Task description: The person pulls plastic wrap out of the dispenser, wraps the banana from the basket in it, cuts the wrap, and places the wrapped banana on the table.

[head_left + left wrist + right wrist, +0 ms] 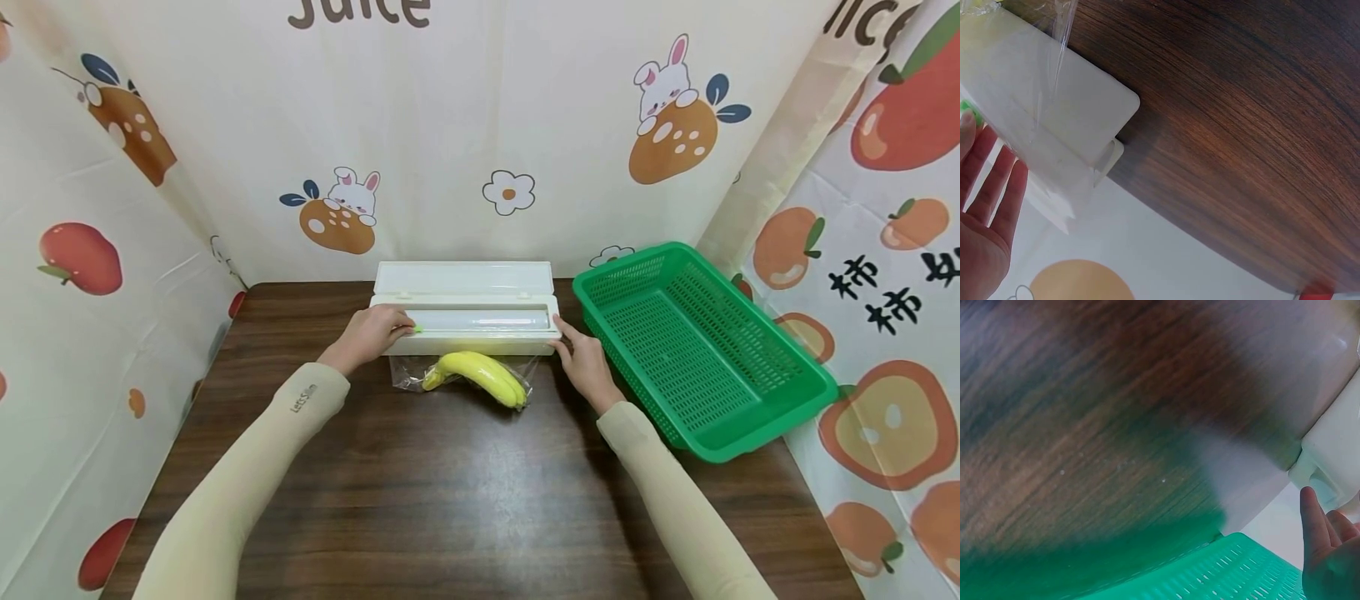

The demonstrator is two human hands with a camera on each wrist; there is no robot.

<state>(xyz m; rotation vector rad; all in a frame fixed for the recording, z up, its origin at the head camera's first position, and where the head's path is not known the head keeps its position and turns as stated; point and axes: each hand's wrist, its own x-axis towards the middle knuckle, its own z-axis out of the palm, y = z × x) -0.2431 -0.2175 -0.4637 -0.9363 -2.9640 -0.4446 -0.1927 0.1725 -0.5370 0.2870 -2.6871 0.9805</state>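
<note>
A white cling film dispenser [480, 343] stands at the table's back edge, its lid [465, 277] raised and a film roll [487, 320] showing inside. My left hand [375, 332] pinches a small green slider [417, 329] near the left of its front rim; the left wrist view shows the other fingers extended beside the box. At the right end, my right hand [587, 363] holds the corner with thumb and index finger. Clear film [408, 372] hangs from the front, over or around a yellow banana [480, 372] lying before the box; which, I cannot tell.
A green plastic basket [701, 437] sits on the right of the brown wooden table [465, 500], close to my right hand. Fruit-patterned curtains [450, 125] enclose the back and both sides.
</note>
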